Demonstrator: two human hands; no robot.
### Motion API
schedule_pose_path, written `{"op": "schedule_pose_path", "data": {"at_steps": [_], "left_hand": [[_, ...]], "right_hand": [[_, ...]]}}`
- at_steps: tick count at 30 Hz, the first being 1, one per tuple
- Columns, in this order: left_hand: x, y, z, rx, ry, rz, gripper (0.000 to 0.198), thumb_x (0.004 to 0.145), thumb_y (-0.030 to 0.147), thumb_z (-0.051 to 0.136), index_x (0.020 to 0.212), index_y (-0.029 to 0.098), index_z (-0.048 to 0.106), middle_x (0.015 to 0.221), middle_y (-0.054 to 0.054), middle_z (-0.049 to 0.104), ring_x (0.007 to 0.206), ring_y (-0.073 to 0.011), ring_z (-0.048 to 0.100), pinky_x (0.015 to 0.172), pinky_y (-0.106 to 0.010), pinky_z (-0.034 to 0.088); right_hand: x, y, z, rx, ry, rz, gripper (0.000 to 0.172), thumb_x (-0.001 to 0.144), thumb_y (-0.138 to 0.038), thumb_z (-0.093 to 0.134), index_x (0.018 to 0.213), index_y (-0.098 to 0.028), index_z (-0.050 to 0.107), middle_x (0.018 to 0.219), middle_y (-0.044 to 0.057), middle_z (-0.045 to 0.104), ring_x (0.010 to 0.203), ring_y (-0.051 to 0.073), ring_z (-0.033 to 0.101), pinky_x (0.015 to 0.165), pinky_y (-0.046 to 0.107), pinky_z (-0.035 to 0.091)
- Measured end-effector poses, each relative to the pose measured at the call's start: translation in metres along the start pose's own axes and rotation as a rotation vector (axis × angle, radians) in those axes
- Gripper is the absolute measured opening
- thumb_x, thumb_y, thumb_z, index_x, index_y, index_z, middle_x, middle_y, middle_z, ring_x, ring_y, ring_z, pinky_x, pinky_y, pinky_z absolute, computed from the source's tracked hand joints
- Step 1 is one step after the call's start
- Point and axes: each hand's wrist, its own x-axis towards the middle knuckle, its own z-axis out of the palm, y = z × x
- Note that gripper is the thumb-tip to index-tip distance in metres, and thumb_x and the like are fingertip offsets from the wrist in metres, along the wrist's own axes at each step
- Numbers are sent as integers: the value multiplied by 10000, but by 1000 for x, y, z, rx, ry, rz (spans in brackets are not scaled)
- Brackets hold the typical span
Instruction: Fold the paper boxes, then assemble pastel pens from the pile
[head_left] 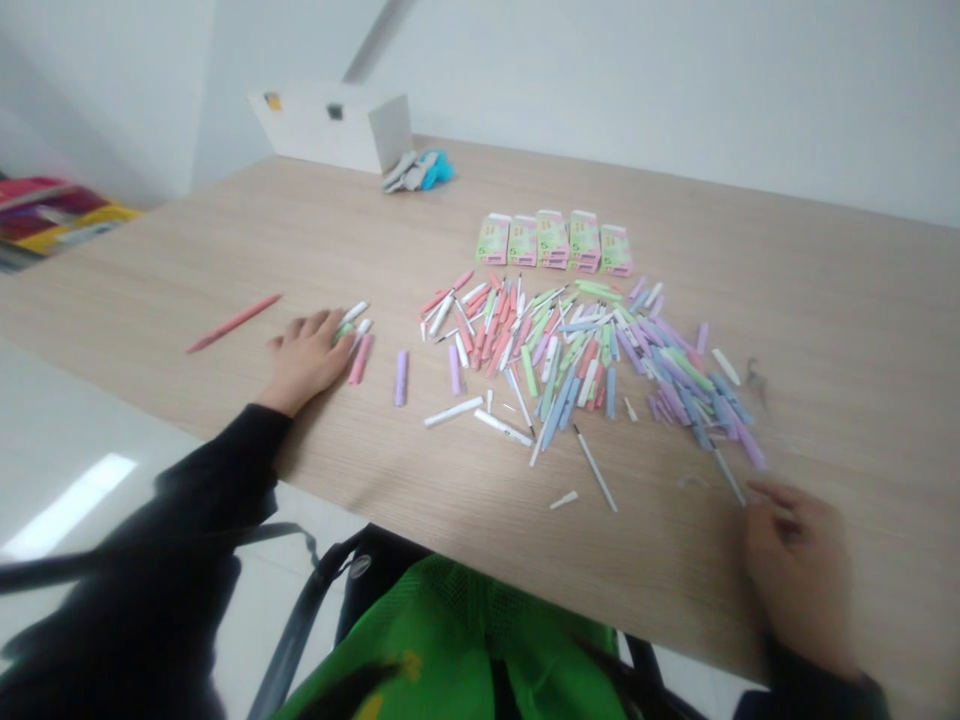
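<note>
My left hand (311,352) lies on the table with its fingers spread. Its fingertips touch a green pen piece (343,332), beside white pieces and a pink pen cap (360,360). Farther left lies a long red pen (234,323). My right hand (799,565), blurred by motion, is curled at the right front, its thumb and forefinger closed at the end of a thin white pen refill (729,476). That refill points at a loose heap of pastel pen barrels and caps (570,345). A purple cap (401,378) stands apart, between my left hand and the heap.
Several small pen boxes (553,238) stand in a row behind the heap. A white box (330,130) and grey-and-blue gloves (420,170) are at the back left. Loose refills (595,468) and a small white tip (564,500) lie near the table's front edge.
</note>
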Motion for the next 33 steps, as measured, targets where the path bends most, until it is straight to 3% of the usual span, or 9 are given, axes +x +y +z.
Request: {"op": "schedule_pose_path", "data": {"at_steps": [7,14,18,21,23,25,27,31,33], "left_hand": [[-9,49,11,49,-2,137,599,1008,389,226,1528,180,438,1576,-152,449,1379,-412,414,1067,-627,353],[-6,107,27,64,76,122,609,1001,410,249,1524,180,459,1502,-217,491,1332,-454,452,1050,-586,359],[-3,117,29,38,70,120,612,1005,423,250,1530,182,451,1526,-227,464,1365,-474,427,1067,-615,339],[-3,116,24,-50,57,99,639,1017,455,228,1570,173,380,1598,-212,389,1449,-454,352,1132,-633,281],[-10,114,14,-120,110,93,663,1026,480,215,1603,163,299,1653,-198,298,1517,-429,256,1191,-639,194],[-27,114,3,-164,188,132,663,1035,478,210,1619,167,247,1690,-176,212,1560,-403,155,1227,-631,115],[-53,113,-5,-184,178,244,656,1038,473,227,1619,169,250,1707,-161,156,1577,-388,90,1239,-610,124],[-100,112,3,-142,-40,588,623,1036,503,294,1610,261,285,1716,-97,170,1583,-372,85,1237,-613,148],[-109,112,13,-102,-125,651,601,1038,506,308,1594,277,323,1702,-90,227,1577,-365,134,1227,-612,183]], "right_hand": [[0,4,1,74,-15,-66,262,797,-394,493,840,-204,668,929,168,715,973,388,673,813,562,537],[-10,6,3,113,23,-24,302,828,-411,513,927,-172,670,1024,164,662,1053,368,637,885,543,527],[-13,2,3,136,66,-58,303,884,-379,504,1034,-161,652,1080,159,633,1092,345,607,933,563,507],[-21,-24,3,164,91,-215,359,938,-371,495,1204,-155,605,1243,186,591,1260,347,534,1069,601,426],[-34,-53,5,194,-13,-331,447,983,-361,460,1395,-189,487,1453,198,482,1413,336,428,1146,601,361],[-51,-84,10,166,-207,-444,583,1019,-365,407,1568,-259,245,1633,179,288,1534,330,259,1175,626,314],[-68,-110,19,129,-349,-578,670,1023,-364,393,1619,-239,115,1699,179,147,1583,347,98,1195,632,283],[-80,-137,40,41,-511,-708,688,993,-446,473,1578,-116,322,1682,220,211,1567,394,158,1217,602,272],[-72,-140,49,0,-539,-706,690,989,-473,482,1546,-77,394,1664,228,261,1553,396,213,1225,592,264]]}}
